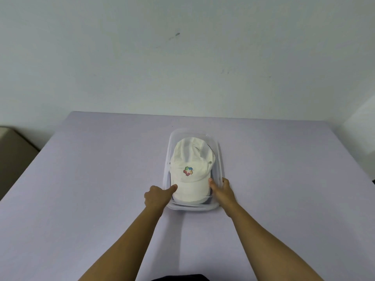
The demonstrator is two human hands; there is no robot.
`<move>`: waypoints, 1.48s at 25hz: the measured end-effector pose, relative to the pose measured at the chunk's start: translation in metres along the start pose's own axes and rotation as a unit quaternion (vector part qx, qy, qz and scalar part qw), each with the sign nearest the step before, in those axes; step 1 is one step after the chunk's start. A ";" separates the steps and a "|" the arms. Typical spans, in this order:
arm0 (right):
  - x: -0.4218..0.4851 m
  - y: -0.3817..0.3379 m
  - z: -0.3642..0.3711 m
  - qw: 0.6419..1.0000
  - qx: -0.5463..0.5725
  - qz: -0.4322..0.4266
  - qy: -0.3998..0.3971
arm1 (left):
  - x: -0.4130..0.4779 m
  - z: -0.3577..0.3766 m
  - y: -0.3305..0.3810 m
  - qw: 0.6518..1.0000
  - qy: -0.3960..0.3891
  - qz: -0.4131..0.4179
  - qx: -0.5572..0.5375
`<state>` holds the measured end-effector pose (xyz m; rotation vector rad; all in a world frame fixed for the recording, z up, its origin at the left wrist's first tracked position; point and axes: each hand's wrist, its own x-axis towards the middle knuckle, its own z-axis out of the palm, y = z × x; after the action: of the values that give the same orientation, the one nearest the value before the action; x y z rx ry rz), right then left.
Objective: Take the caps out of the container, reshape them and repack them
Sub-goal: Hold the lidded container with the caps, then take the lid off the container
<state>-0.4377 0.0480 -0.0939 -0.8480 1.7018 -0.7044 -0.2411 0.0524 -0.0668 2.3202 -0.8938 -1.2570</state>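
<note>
Your white fabric cap with the colourful logo [192,179] lies inside the clear plastic container [220,159] on the lilac desk [91,169]. Your right hand [222,190] pinches the container's right wall, its thumb inside against the cap. Your left hand [157,196] has its thumb on the brim and its fingers curled; I cannot tell whether they hold anything.

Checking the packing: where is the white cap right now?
Head view: the white cap lies inside the clear container in the middle of the table, brim toward the person, between the left hand and right hand.
</note>
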 end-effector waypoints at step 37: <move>0.001 0.009 0.015 0.972 -0.224 -0.024 0.073 | 0.141 -0.108 -0.091 0.988 0.047 0.086 0.120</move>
<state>-0.4252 0.0515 -0.1062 -1.1751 2.0170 -0.4242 -0.0604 0.0257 -0.1464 2.3961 -1.2434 -1.0090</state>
